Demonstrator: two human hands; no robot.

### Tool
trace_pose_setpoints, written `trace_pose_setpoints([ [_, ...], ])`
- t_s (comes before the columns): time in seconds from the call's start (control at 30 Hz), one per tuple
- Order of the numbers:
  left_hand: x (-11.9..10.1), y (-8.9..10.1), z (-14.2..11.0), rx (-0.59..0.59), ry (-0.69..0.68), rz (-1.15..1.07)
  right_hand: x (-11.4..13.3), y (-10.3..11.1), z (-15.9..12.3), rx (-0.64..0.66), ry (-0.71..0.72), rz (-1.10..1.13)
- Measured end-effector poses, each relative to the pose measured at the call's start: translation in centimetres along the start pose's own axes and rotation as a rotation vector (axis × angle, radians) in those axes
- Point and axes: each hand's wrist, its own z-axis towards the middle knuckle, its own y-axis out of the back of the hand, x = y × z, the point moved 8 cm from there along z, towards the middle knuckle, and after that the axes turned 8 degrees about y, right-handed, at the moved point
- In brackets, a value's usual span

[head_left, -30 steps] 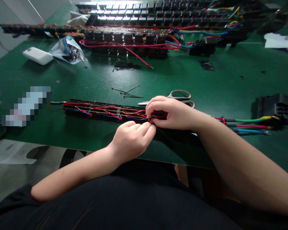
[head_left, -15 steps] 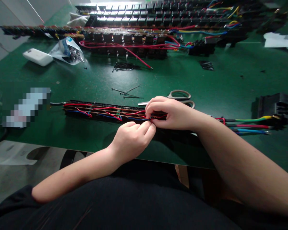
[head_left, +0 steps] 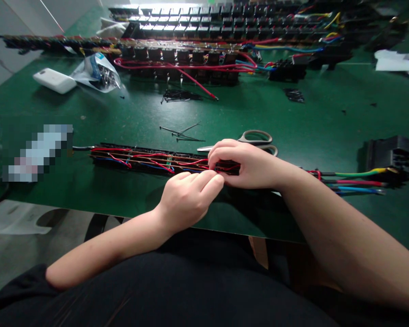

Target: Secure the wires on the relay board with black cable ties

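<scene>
A long, narrow black strip assembly (head_left: pixel 150 160) with red and blue wires along it lies across the green table. Both of my hands meet at its near edge, right of its middle. My left hand (head_left: pixel 191 197) is closed, thumb and forefinger pinched at the wires; what they pinch is hidden. My right hand (head_left: pixel 247 163) arches over the strip, its fingertips closed close against the left ones, and what they grip cannot be made out. Scissors (head_left: pixel 257 136) lie just behind my right hand, blade tip pointing left. Several loose black cable ties (head_left: pixel 182 131) rest behind the strip.
Wired black assemblies (head_left: pixel 191 56) line the back. A cable tie pile (head_left: pixel 179 95), a plastic bag of small parts (head_left: pixel 100 75) and a white box-like object (head_left: pixel 54 81) lie before them. At right sits a black connector housing (head_left: pixel 395 156). The table's front edge (head_left: pixel 122 217) is near my body.
My left fingertips have shifted slightly right and up, now covering the dark spot on the wires that showed between the hands. The view has moved very slightly.
</scene>
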Motion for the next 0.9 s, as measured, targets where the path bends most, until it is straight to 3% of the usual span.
trace_pose_setpoints([
  [0.5, 0.3, 1.0, 0.2, -0.044, 0.041, -0.109, -0.1, 0.9, -0.2, -0.092, -0.010, 0.088],
  [0.9, -0.4, 1.0, -0.3, -0.026, -0.048, -0.071, -1.1, 1.1, -0.2, -0.151, -0.113, 0.030],
])
